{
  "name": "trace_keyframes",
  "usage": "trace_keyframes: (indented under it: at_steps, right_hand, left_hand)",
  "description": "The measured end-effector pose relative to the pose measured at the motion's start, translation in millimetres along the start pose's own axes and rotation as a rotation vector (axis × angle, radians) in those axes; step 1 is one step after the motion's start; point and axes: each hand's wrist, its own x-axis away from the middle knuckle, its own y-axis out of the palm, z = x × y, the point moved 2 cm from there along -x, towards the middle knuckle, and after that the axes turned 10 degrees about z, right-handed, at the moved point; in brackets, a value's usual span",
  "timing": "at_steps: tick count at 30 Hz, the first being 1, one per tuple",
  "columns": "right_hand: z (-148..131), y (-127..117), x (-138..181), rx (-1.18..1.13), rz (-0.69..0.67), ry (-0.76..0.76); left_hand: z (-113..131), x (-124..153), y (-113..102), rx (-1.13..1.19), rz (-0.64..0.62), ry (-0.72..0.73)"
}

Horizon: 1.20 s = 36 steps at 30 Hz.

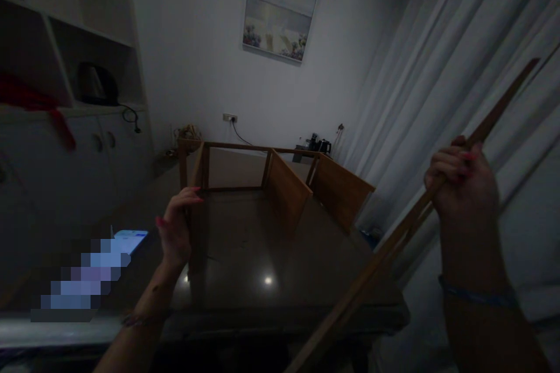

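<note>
Positioning, apparently, a long brown wooden rail (pixel 374 268), the right hand (pixel 461 178) grips it aslant beside a glossy dark table (pixel 245 268); the left hand (pixel 176 221), loosely spread, meets a brown wooden frame (pixel 286 186). The next move likely calls for levelling.

A framed landscape painting (pixel 281 9) hangs on the wall (pixel 188 41). Left of the painting, a shelved cabinet (pixel 125 154) holds an electric kettle (pixel 97 83) and a red cloth (pixel 26 94); below and slightly left, a wall socket (pixel 227 118) carries a black cord (pixel 241 136); right, pale curtains (pixel 437 41) hang.
</note>
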Motion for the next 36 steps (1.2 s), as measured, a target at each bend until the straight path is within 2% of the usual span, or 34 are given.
trace_keyframes:
  at_steps: [7,13,18,21,22,24,27,28,30,36]
  right_hand:
    - [4.3,35.6,11.7,0.741,0.111,-0.214]
    - [36.2,31.5,8.0,1.116,0.154,-0.310]
    - [79.5,13.8,17.7,1.290,0.033,-0.278]
    - [106.7,3.4,21.3,1.494,-0.160,-0.229]
    - [115.0,-1.4,21.0,1.543,-0.207,-0.219]
    - [129.0,-14.9,18.3,1.636,-0.211,-0.249]
    - [147.1,-44.6,13.3,1.688,-0.247,-0.283]
    - [152.6,-56.4,12.3,1.809,-0.293,-0.320]
    - [164.6,-82.8,11.9,2.074,-0.450,-0.297]
    - [193.8,-149.4,21.0,2.126,-0.612,-0.208]
  left_hand:
    - [0.1,0.0,-0.3,0.025,0.004,-0.030]
    - [3.4,1.7,0.7,0.018,-0.018,-0.032]
    - [4.0,3.0,-2.1,-0.010,-0.050,-0.064]
    - [3.8,3.8,-3.4,-0.017,-0.060,-0.068]
    - [3.6,4.1,-3.6,-0.005,-0.064,-0.072]
    - [2.3,5.1,-3.6,0.045,-0.080,-0.131]
    - [3.1,6.1,-4.0,0.030,-0.088,-0.148]
    - [4.1,6.2,-4.3,0.026,-0.085,-0.154]
    - [7.1,5.7,-4.8,0.023,-0.090,-0.172]
    - [18.4,-4.7,-10.4,0.061,-0.102,-0.284]
